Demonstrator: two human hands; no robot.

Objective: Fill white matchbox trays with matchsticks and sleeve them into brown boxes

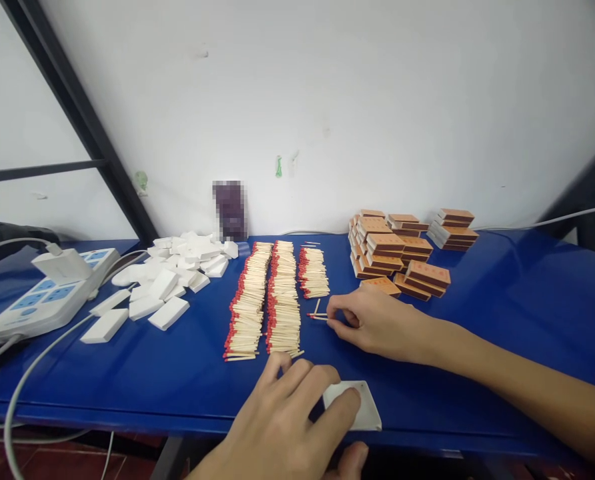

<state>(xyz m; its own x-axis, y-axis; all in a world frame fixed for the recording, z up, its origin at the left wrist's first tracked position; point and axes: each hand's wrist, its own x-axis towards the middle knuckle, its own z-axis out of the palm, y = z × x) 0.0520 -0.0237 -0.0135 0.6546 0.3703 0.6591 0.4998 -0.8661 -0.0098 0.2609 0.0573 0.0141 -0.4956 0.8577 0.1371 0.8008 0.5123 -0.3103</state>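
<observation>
My right hand (385, 325) pinches the pale ends of matchsticks (320, 316) just above the blue table, their red tips pointing left. At the front edge, my left hand (295, 410) is spread palm down, one finger resting on a small white tray (365, 410); its thumb hangs beside the table edge. Beyond the left fingertips lie two long rows of red-tipped matches, a left row (250, 303) and a middle row (283, 300). A shorter row (314, 272) lies right of them, nearer my right hand.
White inner boxes (177, 267) are heaped at the left, beside a power strip (47, 297) with a plugged-in charger and cables. Brown matchboxes (387, 247) are stacked behind my right hand. A blurred dark object (231, 210) leans against the wall. Black frame bars (77, 113) flank the table.
</observation>
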